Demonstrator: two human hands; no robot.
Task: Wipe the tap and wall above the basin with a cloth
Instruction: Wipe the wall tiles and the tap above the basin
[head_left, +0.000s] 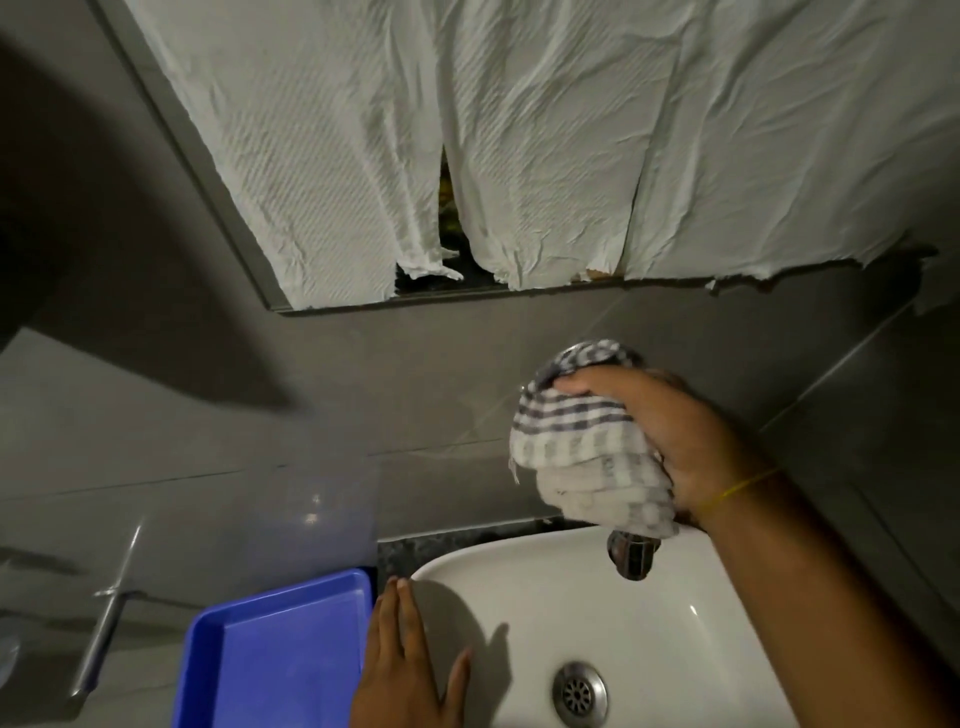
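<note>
A white and blue checked cloth (587, 447) is bunched over the chrome tap (632, 556), whose spout shows just below it above the white basin (691, 613). My right hand (670, 436) grips the cloth and presses it around the tap body. My left hand (410, 660) lies flat, fingers spread, on the basin's left rim. The grey tiled wall (415, 374) rises behind the tap.
A mirror covered with white paper sheets (519, 130) hangs above the wall strip. A blue plastic tray (280, 649) sits left of the basin. A metal bar (104, 623) is fixed at lower left. The basin drain (579, 693) is at the bottom.
</note>
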